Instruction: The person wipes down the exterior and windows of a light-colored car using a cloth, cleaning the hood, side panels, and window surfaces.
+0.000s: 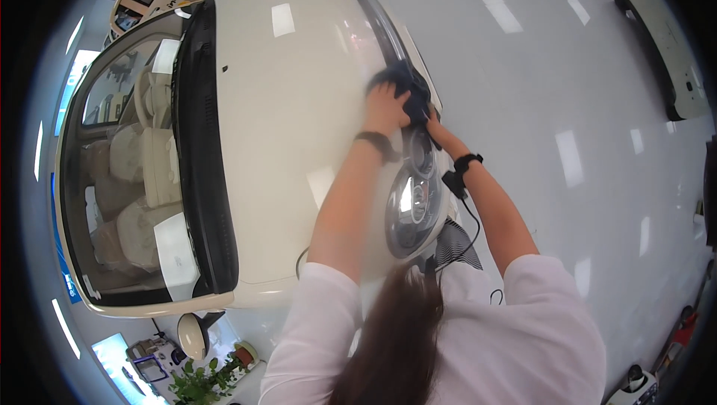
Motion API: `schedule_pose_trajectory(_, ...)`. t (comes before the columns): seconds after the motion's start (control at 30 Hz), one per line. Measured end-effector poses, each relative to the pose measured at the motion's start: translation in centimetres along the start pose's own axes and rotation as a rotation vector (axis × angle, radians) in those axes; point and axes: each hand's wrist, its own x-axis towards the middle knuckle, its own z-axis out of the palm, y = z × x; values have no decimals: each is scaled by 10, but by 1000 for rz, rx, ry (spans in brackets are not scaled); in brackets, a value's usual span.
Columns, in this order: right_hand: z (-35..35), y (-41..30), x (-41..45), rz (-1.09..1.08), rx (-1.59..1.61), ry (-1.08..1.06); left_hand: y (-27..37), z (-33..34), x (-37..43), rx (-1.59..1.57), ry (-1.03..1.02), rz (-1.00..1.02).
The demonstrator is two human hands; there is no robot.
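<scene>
A dark blue cloth (415, 104) lies bunched over the front edge of a cream car's hood (291, 142), beside the grille trim. My left hand (385, 107) presses on the cloth from the hood side, its fingers spread and partly sunk into the fabric. On the bumper side, my right hand (441, 129) touches the cloth's edge; most of its fingers are hidden, so its grip is unclear. Just nearer to me are a small round lamp (421, 153) and the large oval headlight (415, 209). Both wrists wear dark bands, and a small black device (455, 182) with a cable hangs at the right one.
The windshield (129, 181) and black cowl (210, 153) are on the left, with a side mirror (193, 335) sticking out below. A potted plant (207, 377) stands at lower left. A detached bumper (661, 46) is at upper right, across the shiny grey floor (538, 86).
</scene>
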Motion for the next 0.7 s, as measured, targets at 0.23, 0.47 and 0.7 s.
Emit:
schedule_pose_trajectory(0.23, 20, 76, -132, -52, -10, 186, 72, 24, -141, -204, 122, 80)
schedule_pose_trajectory(0.47, 141, 80, -262, -416, -117, 379, 49, 52, -339, -337, 391, 42)
schedule_pose_trajectory(0.7, 311, -70, -376, -906, -963, -31, -40, 129, -574, -421, 806, -479)
